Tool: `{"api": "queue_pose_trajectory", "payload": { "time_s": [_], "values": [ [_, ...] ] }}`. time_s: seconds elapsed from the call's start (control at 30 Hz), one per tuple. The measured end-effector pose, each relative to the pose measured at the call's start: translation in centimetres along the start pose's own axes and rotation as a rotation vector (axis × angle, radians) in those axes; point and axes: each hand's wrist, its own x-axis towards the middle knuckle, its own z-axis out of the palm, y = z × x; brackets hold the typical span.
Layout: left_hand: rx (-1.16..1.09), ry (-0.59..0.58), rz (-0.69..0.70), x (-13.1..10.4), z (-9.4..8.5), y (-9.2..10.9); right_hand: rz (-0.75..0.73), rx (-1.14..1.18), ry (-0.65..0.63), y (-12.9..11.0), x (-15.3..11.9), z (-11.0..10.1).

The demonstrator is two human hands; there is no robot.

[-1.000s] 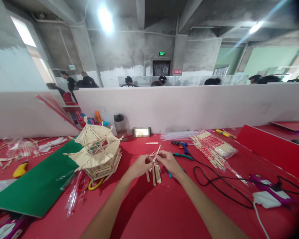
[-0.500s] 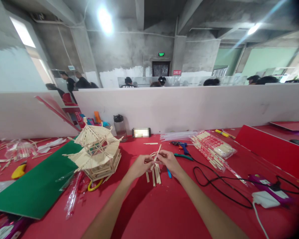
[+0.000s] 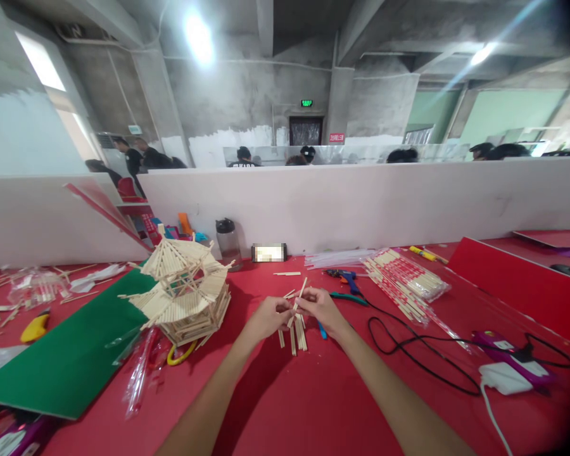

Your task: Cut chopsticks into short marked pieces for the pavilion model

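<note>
Between my two hands is a thin wooden stick (image 3: 303,288), held tilted over the red table. My left hand (image 3: 272,316) pinches it near its lower end, and my right hand (image 3: 319,308) grips it from the other side with bent fingers. Short cut wooden sticks (image 3: 298,339) lie loosely side by side just under my hands. To the left, a pavilion model (image 3: 183,291) made of wooden sticks stands on the table, with a tiered pointed roof. Right behind my right hand lie pliers with teal handles (image 3: 349,298) and a blue glue gun (image 3: 344,277).
A green board (image 3: 71,345) lies at left, with a yellow-handled tool (image 3: 35,326). At right are packed chopsticks (image 3: 406,282), a black cable (image 3: 418,342) and a purple power strip (image 3: 513,361). A bottle (image 3: 228,244) and a phone (image 3: 268,253) stand by the white partition (image 3: 342,202).
Both hands keep hold of the stick in nearly the same place. My right-hand fingers have shifted slightly on it; the things on the table have not moved.
</note>
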Motion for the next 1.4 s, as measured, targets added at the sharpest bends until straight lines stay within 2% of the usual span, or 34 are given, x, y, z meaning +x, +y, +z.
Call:
{"api": "queue_pose_trajectory", "payload": {
  "time_s": [0.27, 0.63, 0.97, 1.1, 1.4],
  "values": [
    [0.062, -0.033, 0.032, 0.2, 0.0, -0.7, 0.046, 0.008, 0.014, -0.2, -0.2, 0.0],
    [0.104, -0.028, 0.02, 0.1, -0.1, -0.7, 0.009, -0.062, -0.023, 0.9, 0.3, -0.6],
    [-0.116, -0.07, -0.04, 0.1, 0.5, -0.6, -0.055, -0.143, -0.025, 0.1, 0.3, -0.9],
    [-0.188, -0.05, -0.08, 0.0, 0.7, -0.2, -0.076, -0.142, -0.044, -0.1, 0.3, -1.0],
    [-0.204, -0.033, -0.178, -0.5, 1.2, 0.7, -0.065, -0.139, -0.085, -0.5, 0.0, -1.2]
  ]
}}
